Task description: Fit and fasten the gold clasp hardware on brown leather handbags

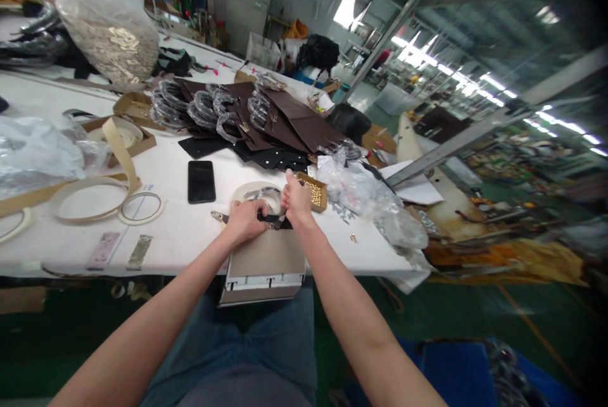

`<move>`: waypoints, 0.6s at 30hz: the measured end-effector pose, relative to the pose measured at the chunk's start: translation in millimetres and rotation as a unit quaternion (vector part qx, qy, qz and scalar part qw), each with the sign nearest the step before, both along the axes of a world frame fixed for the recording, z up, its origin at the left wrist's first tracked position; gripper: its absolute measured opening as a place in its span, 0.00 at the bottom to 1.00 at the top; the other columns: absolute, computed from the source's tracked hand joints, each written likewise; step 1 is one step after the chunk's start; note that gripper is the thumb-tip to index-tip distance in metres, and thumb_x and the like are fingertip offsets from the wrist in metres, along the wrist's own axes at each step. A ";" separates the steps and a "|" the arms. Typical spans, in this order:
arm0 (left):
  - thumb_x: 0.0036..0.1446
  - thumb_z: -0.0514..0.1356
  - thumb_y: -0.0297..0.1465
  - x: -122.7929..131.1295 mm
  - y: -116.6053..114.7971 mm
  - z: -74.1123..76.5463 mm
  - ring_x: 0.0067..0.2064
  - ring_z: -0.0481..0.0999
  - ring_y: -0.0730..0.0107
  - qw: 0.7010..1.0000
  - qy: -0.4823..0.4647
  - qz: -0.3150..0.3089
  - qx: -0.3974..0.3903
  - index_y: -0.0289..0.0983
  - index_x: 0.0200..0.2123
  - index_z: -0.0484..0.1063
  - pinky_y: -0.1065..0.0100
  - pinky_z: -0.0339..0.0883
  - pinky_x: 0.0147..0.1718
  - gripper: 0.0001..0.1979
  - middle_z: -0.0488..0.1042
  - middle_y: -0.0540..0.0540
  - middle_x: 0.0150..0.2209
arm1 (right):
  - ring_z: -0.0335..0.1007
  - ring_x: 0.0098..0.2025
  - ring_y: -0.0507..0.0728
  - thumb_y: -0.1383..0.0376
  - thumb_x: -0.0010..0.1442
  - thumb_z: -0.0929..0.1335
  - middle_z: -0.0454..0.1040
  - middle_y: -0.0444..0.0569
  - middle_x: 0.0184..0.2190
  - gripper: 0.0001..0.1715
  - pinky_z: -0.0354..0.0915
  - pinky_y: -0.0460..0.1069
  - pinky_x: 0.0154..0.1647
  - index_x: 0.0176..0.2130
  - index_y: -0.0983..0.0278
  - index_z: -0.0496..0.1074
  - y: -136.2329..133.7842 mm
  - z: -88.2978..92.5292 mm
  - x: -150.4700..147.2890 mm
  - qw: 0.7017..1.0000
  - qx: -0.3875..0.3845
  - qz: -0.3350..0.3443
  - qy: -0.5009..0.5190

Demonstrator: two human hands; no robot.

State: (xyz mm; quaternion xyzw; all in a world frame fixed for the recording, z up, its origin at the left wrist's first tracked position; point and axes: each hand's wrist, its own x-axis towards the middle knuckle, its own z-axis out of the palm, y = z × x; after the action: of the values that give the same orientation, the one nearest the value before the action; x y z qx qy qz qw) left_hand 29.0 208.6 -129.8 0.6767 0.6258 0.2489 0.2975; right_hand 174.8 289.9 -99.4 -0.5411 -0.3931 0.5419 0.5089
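Observation:
A beige bag panel (268,256) with a dark strip along its upper part lies over the table edge, partly above my lap. My left hand (247,220) is closed at the left of that strip, fingers bent onto it. My right hand (297,201) makes a fist around a slim tool (280,222), whose dark metal tip points down at the strip; its grip is hidden. Behind the strip is a plastic-wrapped loop handle (268,193). A narrow metal piece (219,216) sticks out left of my left hand.
A box of small gold fittings (316,193) stands beside my right hand. Left are a phone (201,181) and tape rolls (141,207). Dark brown bag pieces (294,119) are piled behind. Clear plastic bags (375,195) lie right, near two loose gold pieces (353,238).

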 end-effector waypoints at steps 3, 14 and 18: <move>0.55 0.68 0.35 0.4 -0.7 0.1 0.48 0.82 0.50 1.000 0.000 0.009 0.005 0.44 0.38 0.75 0.51 0.59 0.61 0.07 0.85 0.49 0.39 | 0.41 0.17 0.47 0.37 0.67 0.77 0.49 0.32 0.16 0.43 0.40 0.44 0.13 0.27 0.56 0.52 22.8 3.5 0.9 0.998 -0.048 -0.014 0.046; 0.52 0.69 0.33 2.1 1.4 -8.0 0.43 0.81 0.52 1.000 0.007 0.005 0.010 0.44 0.36 0.74 0.51 0.58 0.60 0.08 0.82 0.51 0.34 | 0.40 0.17 0.46 0.43 0.69 0.79 0.50 0.31 0.15 0.38 0.39 0.42 0.14 0.29 0.57 0.55 26.5 -6.4 -13.8 0.992 -0.120 0.038 -0.005; 0.51 0.68 0.32 2.6 0.1 -6.6 0.43 0.81 0.51 1.000 0.012 0.009 0.004 0.43 0.34 0.72 0.50 0.59 0.58 0.07 0.82 0.49 0.34 | 0.44 0.16 0.47 0.38 0.67 0.78 0.51 0.33 0.15 0.42 0.41 0.45 0.14 0.26 0.56 0.52 4.6 -6.2 -12.0 0.999 -0.020 0.017 -0.037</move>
State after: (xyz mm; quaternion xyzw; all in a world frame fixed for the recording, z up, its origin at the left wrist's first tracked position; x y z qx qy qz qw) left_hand 31.5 208.8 -136.4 0.6752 0.6343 0.2462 0.2849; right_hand 162.8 294.5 -105.6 -0.5638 -0.4097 0.5380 0.4742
